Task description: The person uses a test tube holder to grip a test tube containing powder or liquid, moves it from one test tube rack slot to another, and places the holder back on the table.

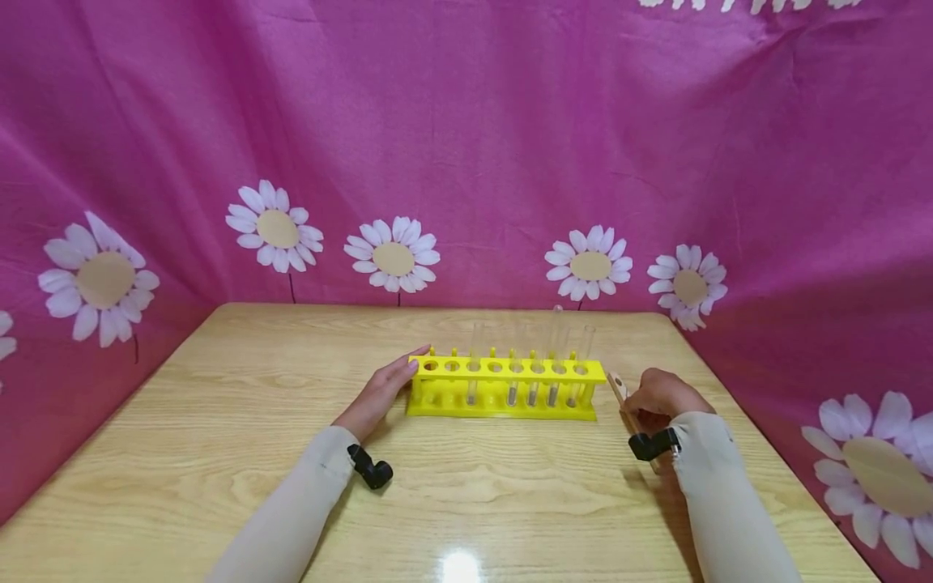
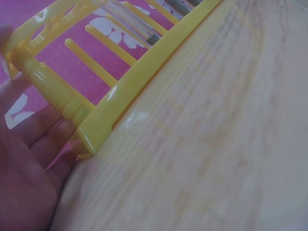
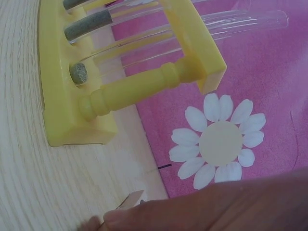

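A yellow test tube rack (image 1: 503,413) stands upright on the table, holding several glass test tubes (image 1: 474,344) with grey material at the bottom. At the rack's left end my left hand (image 1: 377,397) grips it, the thumb at the top bar and the other fingers behind the end post (image 2: 53,91). To the right of the rack, my right hand (image 1: 666,394) holds a slim wooden test tube holder (image 1: 618,387) whose tip points toward the rack's right end. Most of the holder's middle is hidden by that hand; only its tip (image 3: 131,199) shows in the right wrist view.
The wood-grain table (image 1: 466,494) ends at a magenta cloth (image 1: 481,146) printed with white daisies, behind and on both sides. Each wrist carries a black camera mount (image 1: 370,467). Upright pegs line the back of the rack.
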Motion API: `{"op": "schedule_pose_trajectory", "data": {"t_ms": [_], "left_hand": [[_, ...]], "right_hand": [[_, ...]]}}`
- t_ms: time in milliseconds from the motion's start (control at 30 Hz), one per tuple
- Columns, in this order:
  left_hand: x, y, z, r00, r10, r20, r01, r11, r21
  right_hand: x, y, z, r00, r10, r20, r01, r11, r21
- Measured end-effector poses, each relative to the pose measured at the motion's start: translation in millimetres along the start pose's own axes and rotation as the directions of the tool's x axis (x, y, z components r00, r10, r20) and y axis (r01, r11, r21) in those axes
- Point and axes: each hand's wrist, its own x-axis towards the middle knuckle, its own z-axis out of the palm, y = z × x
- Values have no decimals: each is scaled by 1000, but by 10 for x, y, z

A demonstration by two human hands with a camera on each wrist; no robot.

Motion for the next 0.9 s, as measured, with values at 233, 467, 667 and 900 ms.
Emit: {"op": "schedule_pose_trajectory", "data": {"t_ms": [233, 467, 667, 900], "left_hand": [[16, -7, -12, 1000, 12, 21, -11, 1000, -19], [-43, 127, 3, 1000, -14, 24, 15, 999, -34], [16, -14, -2, 1000, 16, 10, -16, 999, -33], [12, -13, 0, 1000, 5, 3, -5, 999, -34]], "right_hand": [[1, 4, -15, 1000, 14, 12, -14, 1000, -1], [-28, -14, -33, 999, 28, 21, -27, 999, -22], [-25, 2, -42, 999, 40, 26, -40, 999, -30], [-9, 18, -52, 999, 48, 25, -47, 998, -40]]}}
